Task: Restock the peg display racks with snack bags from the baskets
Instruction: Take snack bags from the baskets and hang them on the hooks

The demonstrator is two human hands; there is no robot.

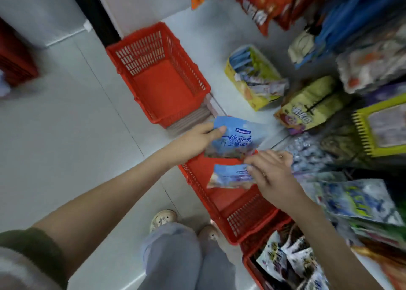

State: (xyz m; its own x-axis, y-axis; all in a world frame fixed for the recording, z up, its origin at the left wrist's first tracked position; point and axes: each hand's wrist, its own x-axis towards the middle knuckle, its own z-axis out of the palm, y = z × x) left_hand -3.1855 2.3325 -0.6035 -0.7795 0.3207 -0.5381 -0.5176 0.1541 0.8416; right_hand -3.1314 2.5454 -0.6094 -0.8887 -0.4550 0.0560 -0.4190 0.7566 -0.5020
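Hands mid-frame: left hand (196, 138) grips a blue snack bag (236, 140), right hand (271, 172) pinches a second bag (228, 176) (just below, over a red basket (243, 217)).

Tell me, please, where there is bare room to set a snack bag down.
Free: the empty far red basket and the bare floor tiles left of the baskets. Crowded: the near basket full of bags, and the floor by the yellow box.

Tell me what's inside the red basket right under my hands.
Inside the basket: one blue snack bag, gripped by the right hand, and bare red floor. The left hand holds another bag, covering the far end.
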